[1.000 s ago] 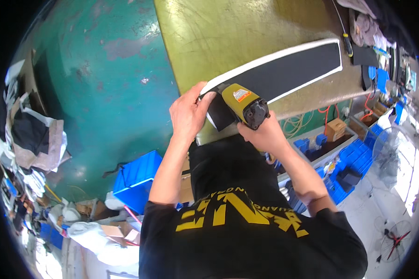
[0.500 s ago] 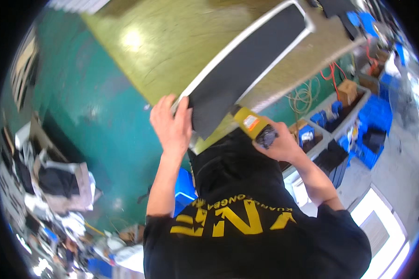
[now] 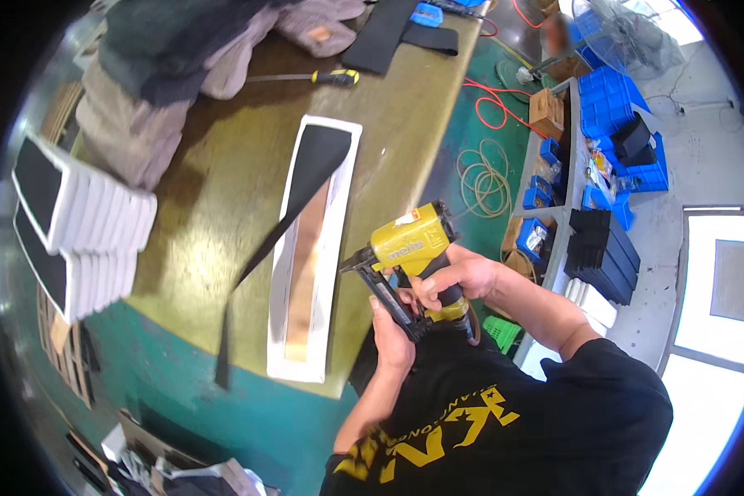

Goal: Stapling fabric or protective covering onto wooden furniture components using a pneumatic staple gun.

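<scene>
In my right hand (image 3: 469, 273) is a yellow pneumatic staple gun (image 3: 407, 238), gripped round its handle with the nose pointing left. My left hand (image 3: 393, 337) closes on the gun's black magazine (image 3: 386, 299) from below; some of its fingers are hidden behind it. Left of the gun, a long narrow panel with a padded white border (image 3: 339, 194) lies on the table. A bare wood strip (image 3: 307, 269) shows in its middle. Black fabric (image 3: 322, 150) covers the panel's far end, then slants off leftward, its tail hanging past the table edge.
Stacked white-edged panels (image 3: 99, 223) stand at the left. Grey-brown covers (image 3: 145, 124), a screwdriver (image 3: 335, 78) and black strips (image 3: 382, 35) lie on the table's far part. To the right, a shelf (image 3: 564, 207) holds blue bins near a coiled hose (image 3: 484, 186).
My left hand has left the panel and taken hold of the gun's magazine. The gun has turned nose-left. The fabric that covered the panel now hangs off to the left, exposing wood.
</scene>
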A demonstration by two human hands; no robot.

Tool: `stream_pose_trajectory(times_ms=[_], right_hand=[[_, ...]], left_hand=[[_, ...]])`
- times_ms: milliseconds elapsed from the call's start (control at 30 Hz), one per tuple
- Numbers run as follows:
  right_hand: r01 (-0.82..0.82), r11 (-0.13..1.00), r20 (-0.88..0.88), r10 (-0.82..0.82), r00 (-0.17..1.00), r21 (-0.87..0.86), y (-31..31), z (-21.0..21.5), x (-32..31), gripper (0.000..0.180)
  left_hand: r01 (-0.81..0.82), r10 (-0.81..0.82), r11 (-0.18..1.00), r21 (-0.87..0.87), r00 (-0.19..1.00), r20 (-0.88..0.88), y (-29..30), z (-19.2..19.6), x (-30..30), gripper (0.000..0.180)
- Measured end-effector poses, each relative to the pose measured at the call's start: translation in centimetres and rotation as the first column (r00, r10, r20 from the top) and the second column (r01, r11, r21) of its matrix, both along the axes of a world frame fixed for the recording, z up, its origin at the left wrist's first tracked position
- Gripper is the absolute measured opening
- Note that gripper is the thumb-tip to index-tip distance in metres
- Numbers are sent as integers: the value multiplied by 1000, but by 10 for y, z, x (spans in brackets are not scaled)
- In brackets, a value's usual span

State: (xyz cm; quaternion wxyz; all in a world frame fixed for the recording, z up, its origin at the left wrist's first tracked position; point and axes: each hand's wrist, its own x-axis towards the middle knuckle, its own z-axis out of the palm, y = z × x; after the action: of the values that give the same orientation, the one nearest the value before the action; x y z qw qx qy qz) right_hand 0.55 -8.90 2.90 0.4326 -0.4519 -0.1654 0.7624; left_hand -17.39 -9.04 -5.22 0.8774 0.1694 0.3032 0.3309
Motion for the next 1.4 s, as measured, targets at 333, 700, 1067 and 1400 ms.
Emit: stream_pose_trajectory(times_ms=[333, 700, 1067, 1400], right_hand=[[-97, 995, 538, 83, 839, -2, 72, -74, 214, 53], [-316, 376, 488, -734, 472, 871, 189, 148, 408, 27], [-668, 410, 705, -664, 248, 621, 261, 122, 515, 17], [-362, 881, 909, 156, -388, -305, 396, -112, 870, 28]], left_hand=[[299, -245, 888, 350, 951, -190, 88, 11, 185, 49], [70, 101, 967, 245, 776, -623, 173, -21, 288, 33], [-119, 202, 979, 164, 625, -754, 212, -19, 324, 58], [-361, 255, 931, 46, 559, -789, 211, -25, 333, 19]])
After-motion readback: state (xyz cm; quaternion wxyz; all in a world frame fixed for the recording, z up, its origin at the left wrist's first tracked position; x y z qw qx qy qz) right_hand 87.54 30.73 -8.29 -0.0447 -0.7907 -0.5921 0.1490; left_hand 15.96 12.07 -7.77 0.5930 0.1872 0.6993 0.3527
